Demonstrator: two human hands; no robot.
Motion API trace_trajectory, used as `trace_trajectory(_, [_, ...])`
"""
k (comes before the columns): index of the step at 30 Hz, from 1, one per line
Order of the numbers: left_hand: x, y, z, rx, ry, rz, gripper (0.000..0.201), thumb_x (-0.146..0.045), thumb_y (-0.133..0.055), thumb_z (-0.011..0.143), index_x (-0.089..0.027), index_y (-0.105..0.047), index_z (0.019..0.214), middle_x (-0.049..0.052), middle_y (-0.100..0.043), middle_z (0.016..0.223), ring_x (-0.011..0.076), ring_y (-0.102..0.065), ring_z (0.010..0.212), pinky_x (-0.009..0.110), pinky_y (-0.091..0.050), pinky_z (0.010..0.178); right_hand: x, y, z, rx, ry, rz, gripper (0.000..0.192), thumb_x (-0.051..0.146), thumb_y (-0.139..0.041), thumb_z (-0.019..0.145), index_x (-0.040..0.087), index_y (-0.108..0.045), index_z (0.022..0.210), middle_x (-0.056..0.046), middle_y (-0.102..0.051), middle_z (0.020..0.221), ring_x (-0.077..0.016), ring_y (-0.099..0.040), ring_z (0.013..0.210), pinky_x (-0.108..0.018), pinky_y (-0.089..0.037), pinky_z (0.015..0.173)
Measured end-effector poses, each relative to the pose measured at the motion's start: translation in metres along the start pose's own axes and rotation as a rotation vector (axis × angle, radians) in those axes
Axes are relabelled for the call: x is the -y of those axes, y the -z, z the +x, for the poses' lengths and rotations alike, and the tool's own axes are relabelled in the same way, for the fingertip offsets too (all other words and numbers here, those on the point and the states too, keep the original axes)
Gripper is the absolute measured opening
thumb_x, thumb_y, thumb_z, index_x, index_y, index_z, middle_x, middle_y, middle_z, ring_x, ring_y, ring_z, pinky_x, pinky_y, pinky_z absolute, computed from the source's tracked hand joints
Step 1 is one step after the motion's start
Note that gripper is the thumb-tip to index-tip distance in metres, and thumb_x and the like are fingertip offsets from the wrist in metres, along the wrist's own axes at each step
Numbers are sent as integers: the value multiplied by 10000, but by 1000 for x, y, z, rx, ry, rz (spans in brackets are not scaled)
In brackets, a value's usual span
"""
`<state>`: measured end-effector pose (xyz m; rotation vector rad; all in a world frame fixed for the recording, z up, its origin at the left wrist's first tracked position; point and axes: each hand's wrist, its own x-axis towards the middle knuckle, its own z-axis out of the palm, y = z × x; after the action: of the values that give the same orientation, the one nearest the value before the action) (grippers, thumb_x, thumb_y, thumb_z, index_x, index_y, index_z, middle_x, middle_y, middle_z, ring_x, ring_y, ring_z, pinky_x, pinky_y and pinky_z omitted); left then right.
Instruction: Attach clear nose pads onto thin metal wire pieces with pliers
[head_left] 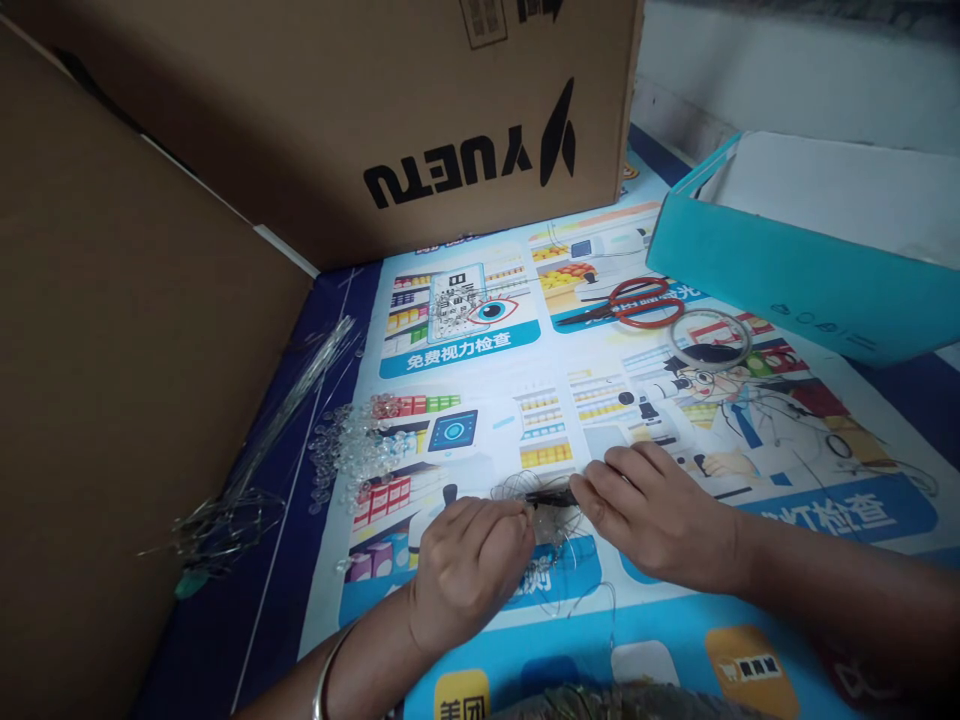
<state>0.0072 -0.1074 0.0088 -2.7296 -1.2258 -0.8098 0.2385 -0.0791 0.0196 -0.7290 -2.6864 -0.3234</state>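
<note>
My left hand (476,560) is closed in a pinch on thin wire (559,585) that loops out below and beside its fingers. Clear beads (551,525) sit among these loops, between my two hands. My right hand (652,510) is wrapped round dark pliers (551,497), whose handles are mostly hidden in the palm. The narrow dark end reaches left to the fingertips of my left hand. Exactly where the jaws meet the wire cannot be made out. To the left of my hands lies a loose pile of clear beads (356,450).
Red-handled scissors (649,303) and a coil of wire (709,338) lie beyond my right hand. A turquoise box (795,270) stands at the right. Cardboard (480,120) walls the back and left. A bundle of wire stems (292,400) lies at the left, small pieces (457,310) farther back.
</note>
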Motion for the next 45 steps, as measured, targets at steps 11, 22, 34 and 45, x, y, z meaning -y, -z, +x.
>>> trace_trajectory(11, [-1,0,2,-27,-5,-5,146,-49,-642,697,-143,-530,697,32,-668,737,152,-607,662,296,-468,609,-1,8,3,-9,104,-69,246,160,-430,842,93,-608,999,-136,-585,965,-242,-489,825,-401,-326,678])
trace_trajectory(22, [-2,-2,1,-14,28,-24,118,-57,-617,718,-143,-537,706,32,-669,742,154,-612,681,296,-470,625,0,5,6,119,43,-63,269,141,-417,853,89,-585,1056,-150,-581,945,-243,-477,806,-403,-314,670])
trace_trajectory(34, [1,-2,-1,-19,33,-23,101,-56,-594,726,-144,-547,711,40,-669,755,156,-610,705,295,-465,655,-1,5,7,173,34,-30,243,138,-438,850,97,-572,1048,-127,-573,907,-220,-443,766,-383,-300,663])
trace_trajectory(45, [10,2,4,67,339,-188,31,-145,-558,779,-167,-571,762,-1,-639,682,112,-588,610,227,-444,574,-1,-7,0,178,-31,21,239,173,-454,855,114,-560,1062,-104,-558,910,-234,-461,827,-392,-330,686])
